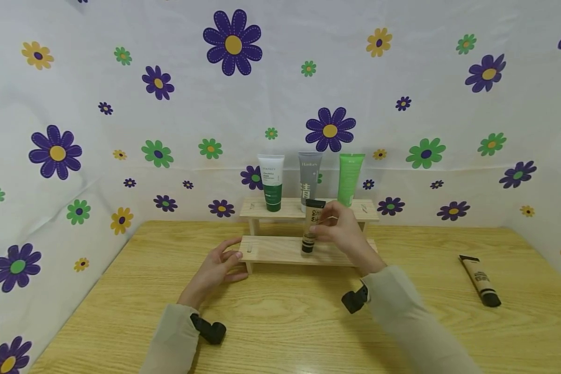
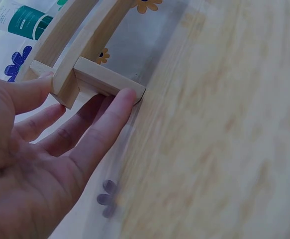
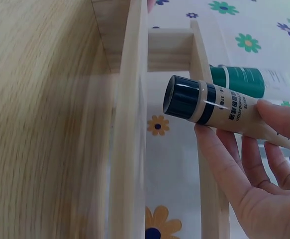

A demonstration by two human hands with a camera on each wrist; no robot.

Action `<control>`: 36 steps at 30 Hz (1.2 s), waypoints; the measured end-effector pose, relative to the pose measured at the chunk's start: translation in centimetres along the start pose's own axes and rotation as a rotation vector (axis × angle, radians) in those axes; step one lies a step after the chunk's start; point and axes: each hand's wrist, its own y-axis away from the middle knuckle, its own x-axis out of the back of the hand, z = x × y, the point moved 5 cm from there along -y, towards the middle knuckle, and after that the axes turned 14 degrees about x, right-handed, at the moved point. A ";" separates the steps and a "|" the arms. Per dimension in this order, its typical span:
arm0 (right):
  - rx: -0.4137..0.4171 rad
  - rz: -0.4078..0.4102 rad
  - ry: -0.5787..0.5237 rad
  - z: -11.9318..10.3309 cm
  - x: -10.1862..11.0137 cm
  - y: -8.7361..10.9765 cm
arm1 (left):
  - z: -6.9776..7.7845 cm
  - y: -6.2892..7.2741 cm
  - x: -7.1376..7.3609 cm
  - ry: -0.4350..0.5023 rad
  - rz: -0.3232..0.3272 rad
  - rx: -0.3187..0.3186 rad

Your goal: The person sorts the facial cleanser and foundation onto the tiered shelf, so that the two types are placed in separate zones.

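My right hand [image 1: 341, 228] pinches a beige foundation tube [image 3: 234, 107] between thumb and fingers. Its black cap points down, close over the lower step of a two-tier wooden display stand [image 1: 271, 248], and the tube leans slightly. At the stand's left end, my left hand [image 1: 212, 270] grips the lower step, thumb at the top board and a fingertip against the side leg [image 2: 107, 77]. On the upper step stand three tubes, caps down: a white and green tube [image 1: 272, 182], a grey tube [image 1: 309, 174] partly hidden behind the foundation tube, and a bright green tube [image 1: 350, 179].
A second beige tube [image 1: 480, 280] with a black cap lies on the wooden table [image 1: 271, 322] at the right. Behind the stand hangs a white cloth [image 1: 280, 93] printed with flowers. Each wrist wears a black camera, the left camera [image 1: 209, 330] low over the table.
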 end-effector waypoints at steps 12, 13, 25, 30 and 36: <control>0.065 0.016 0.036 -0.3 -2.6 -0.6 | -0.1 0.1 0.1 0.008 0.007 0.007; 0.062 0.016 0.037 -0.3 -2.9 -0.7 | -0.1 0.1 0.1 0.005 0.009 0.008; 0.080 -0.012 0.033 -0.6 -5.9 -1.2 | -0.1 0.1 0.1 -0.003 0.013 0.005; 0.118 -0.001 0.049 -0.9 -6.8 -1.3 | 0.0 0.0 0.1 0.012 0.001 0.002; 0.133 -0.015 0.106 -1.2 -7.3 -1.3 | 0.0 0.0 0.0 0.006 -0.003 0.002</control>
